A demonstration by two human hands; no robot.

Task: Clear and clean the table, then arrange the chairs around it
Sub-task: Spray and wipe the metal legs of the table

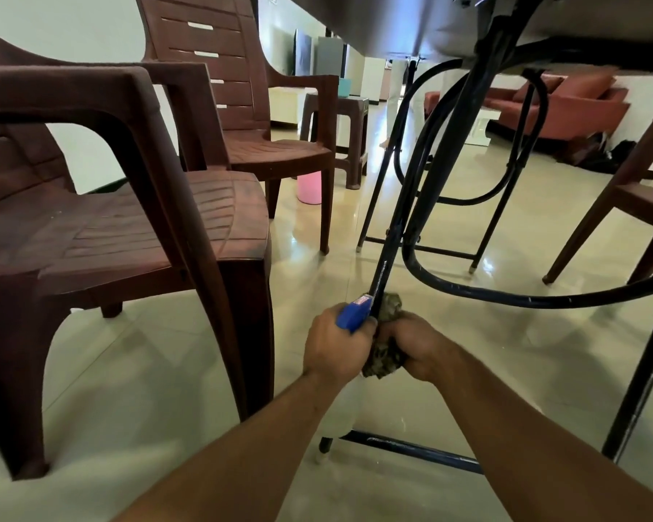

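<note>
No legible text, small label [363, 299] blurred

Left grip [338, 344], right grip [417, 348] clenched; forearms extended.

Desk [374, 28] from beneath, mottled cloth [392, 306] bunched on its black leg [390, 259], blue-topped spray bottle [353, 314] alongside, brown plastic chair [136, 239] and matching chair [276, 145] upright at left

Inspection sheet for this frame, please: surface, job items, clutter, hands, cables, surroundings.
Surface: table seen from below only; top hidden.
Job's things: cloth against the table leg; near chair and second chair at left, right chair partly in view.
Clutter: pink bucket, brown stool.
Hands: left hand grips a blue object at the leg; right hand grips the cloth.
Cables: nothing seen.
Surroundings: glossy tiled floor, sofa beyond.
</note>
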